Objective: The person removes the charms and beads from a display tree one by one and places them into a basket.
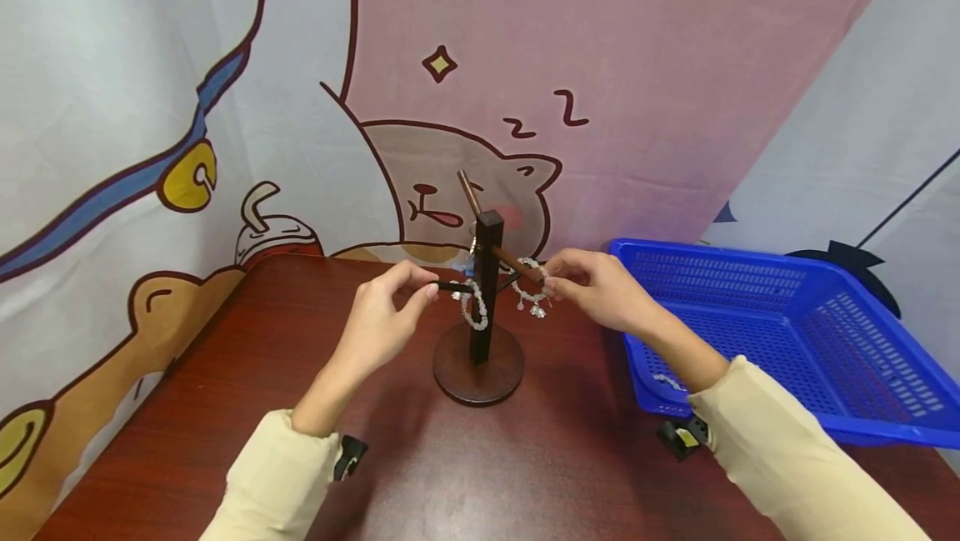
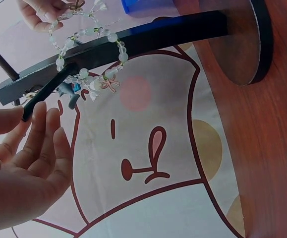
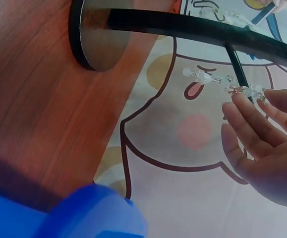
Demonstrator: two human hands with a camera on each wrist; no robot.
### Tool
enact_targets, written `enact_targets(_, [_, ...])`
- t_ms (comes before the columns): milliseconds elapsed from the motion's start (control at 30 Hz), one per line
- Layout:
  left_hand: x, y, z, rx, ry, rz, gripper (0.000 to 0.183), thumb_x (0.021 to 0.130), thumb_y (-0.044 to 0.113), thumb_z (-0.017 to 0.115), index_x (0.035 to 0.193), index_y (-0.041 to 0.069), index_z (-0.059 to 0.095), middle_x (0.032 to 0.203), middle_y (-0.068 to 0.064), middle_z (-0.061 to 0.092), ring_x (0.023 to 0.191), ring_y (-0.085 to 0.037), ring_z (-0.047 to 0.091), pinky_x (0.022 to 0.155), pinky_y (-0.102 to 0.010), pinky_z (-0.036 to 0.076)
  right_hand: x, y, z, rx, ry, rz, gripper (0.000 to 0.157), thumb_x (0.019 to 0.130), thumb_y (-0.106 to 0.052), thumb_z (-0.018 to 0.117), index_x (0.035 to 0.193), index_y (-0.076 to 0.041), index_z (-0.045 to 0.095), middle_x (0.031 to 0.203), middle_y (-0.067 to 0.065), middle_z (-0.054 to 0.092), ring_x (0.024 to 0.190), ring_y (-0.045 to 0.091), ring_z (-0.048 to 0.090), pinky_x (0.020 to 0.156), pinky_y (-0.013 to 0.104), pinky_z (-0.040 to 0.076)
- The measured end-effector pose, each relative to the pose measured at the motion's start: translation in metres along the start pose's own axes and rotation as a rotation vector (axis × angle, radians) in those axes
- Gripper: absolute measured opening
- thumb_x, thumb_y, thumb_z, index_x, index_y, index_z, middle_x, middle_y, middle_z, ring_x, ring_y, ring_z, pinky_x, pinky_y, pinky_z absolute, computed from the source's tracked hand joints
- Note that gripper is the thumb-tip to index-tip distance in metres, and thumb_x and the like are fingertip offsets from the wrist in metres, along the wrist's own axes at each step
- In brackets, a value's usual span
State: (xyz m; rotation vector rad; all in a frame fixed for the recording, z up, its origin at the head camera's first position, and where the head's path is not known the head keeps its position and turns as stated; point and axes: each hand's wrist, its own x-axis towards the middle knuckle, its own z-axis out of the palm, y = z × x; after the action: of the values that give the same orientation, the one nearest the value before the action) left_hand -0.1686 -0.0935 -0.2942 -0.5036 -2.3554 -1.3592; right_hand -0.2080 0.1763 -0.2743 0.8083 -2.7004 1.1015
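Note:
A dark wooden stand (image 1: 487,274) with several pegs and a round base (image 1: 477,374) stands upright on the table. My left hand (image 1: 378,320) pinches the tip of the left peg (image 2: 49,91) between thumb and fingers. Around that peg hangs a bracelet (image 2: 122,49) of pale beads with a flower and a bow charm. On the right, my right hand (image 1: 603,291) pinches a second beaded bracelet (image 3: 215,79) with small charms at the end of the brown peg (image 1: 517,262). Behind the post, another hanging piece with a blue charm (image 1: 465,267) is partly hidden.
A blue plastic basket (image 1: 750,424) sits at the right of the table (image 1: 525,474), with a pale beaded strand (image 1: 667,382) inside near its left side. A cloth (image 1: 637,91) printed with cartoon animals hangs behind the table. An upper peg (image 1: 469,191) points backward.

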Motion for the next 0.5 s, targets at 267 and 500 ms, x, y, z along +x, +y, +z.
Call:
enact_targets(267, [0.0, -0.001, 0.001, -0.008, 0.002, 0.002, 0.006, 0.088, 0.003, 0.061, 0.092, 0.001, 0.066, 0.081, -0.007, 0.069, 0.072, -0.017, 0.064, 0.062, -0.027, 0.045, -0.002, 0.001, -0.011, -0.036, 0.031, 0.03, 0.004, 0.088, -0.006, 0.063, 0.088, -0.003, 0.064, 0.074, 0.005, 0.065, 0.067, 0.015, 0.06, 0.06, 0.025, 0.046])
enact_targets(500, [0.0, 0.0, 0.0, 0.001, -0.004, -0.003, 0.007, 0.089, 0.004, 0.06, 0.092, 0.001, 0.066, 0.08, -0.006, 0.068, 0.073, -0.018, 0.065, 0.063, -0.029, 0.047, -0.005, 0.002, -0.02, -0.046, 0.043, 0.031, 0.003, 0.088, -0.003, 0.061, 0.089, -0.003, 0.064, 0.074, 0.009, 0.065, 0.067, 0.013, 0.059, 0.061, 0.024, 0.046])
